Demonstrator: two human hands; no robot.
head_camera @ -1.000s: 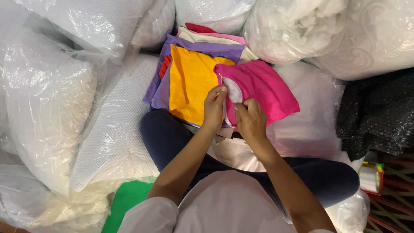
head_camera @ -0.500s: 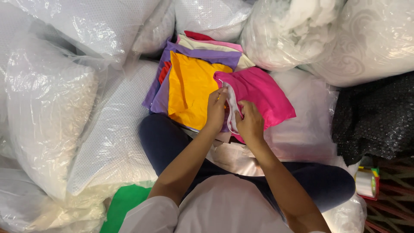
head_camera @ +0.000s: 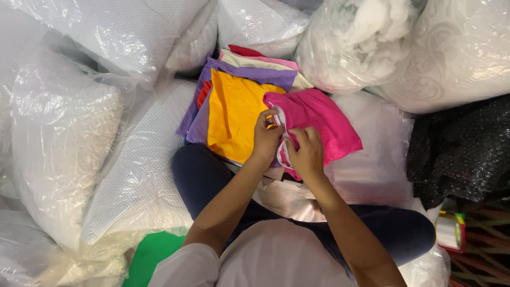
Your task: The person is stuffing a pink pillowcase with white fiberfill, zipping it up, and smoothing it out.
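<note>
Nearest to us, over our dark blue trousered lap (head_camera: 202,172), both bare hands meet at the open edge of a bright pink stuffed fabric cushion (head_camera: 319,119). Our left hand (head_camera: 265,139) pinches the cushion's white-lined opening (head_camera: 280,127) from the left side, fingers clenched on the fabric. Our right hand (head_camera: 307,151) grasps the same edge from the near side, thumb and fingers closed on it, almost touching the left hand. The pink cushion lies partly on an orange flat cloth cover (head_camera: 234,114), which tops a stack of folded purple, cream and red covers (head_camera: 249,61) just beyond our knees. Left of the stack rests a white dotted pillow in clear plastic (head_camera: 138,170), with a green cloth (head_camera: 151,252) near it. At the near right sits a roll of clear tape (head_camera: 450,233), beside a black bubble-wrapped bundle (head_camera: 462,149). Farther off, clear bags of white stuffing (head_camera: 361,37) close the scene.
</note>
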